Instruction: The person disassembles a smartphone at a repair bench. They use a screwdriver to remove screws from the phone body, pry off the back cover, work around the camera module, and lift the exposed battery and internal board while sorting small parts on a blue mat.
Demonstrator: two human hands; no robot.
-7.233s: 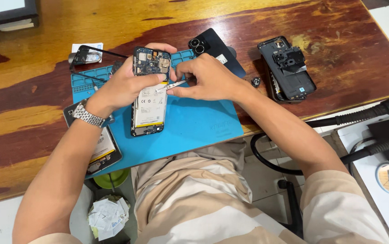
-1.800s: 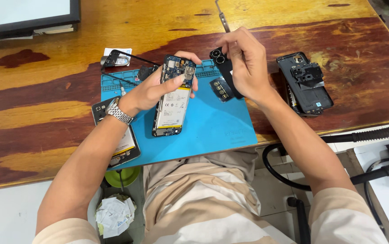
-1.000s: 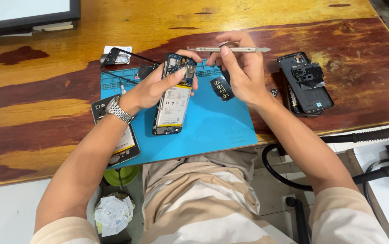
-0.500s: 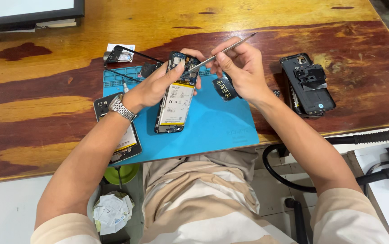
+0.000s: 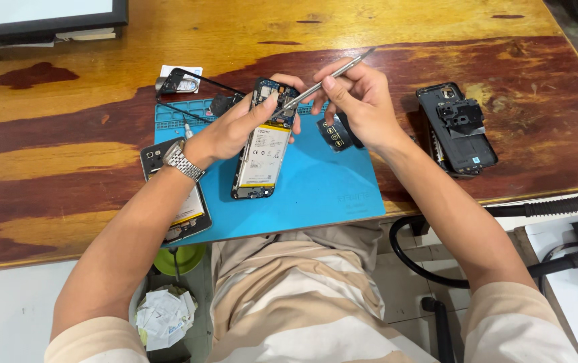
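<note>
We are gripping a thin metal tool (image 5: 329,79) in our right hand (image 5: 359,104), fingers closed around its middle like a pen, its tip touching the top of the opened phone (image 5: 264,144). Our left hand (image 5: 238,128) is closing over the phone's upper left edge, thumb pressing on its top end, a metal watch (image 5: 181,160) showing at the wrist.

The phone is lying back-off on the blue mat (image 5: 316,191), its pale battery filling the middle and dark circuit boards showing at both ends. Its long axis is running nearly straight away from us, leaning slightly right at the far end. The tool is slanting up and to the right, away from the phone.

A small dark part (image 5: 334,133) is sitting on the mat just under our right hand. Another dismantled phone (image 5: 460,134) is lying on the wooden table (image 5: 67,154) to the right, and a third one (image 5: 185,208) is resting under our left forearm.
</note>
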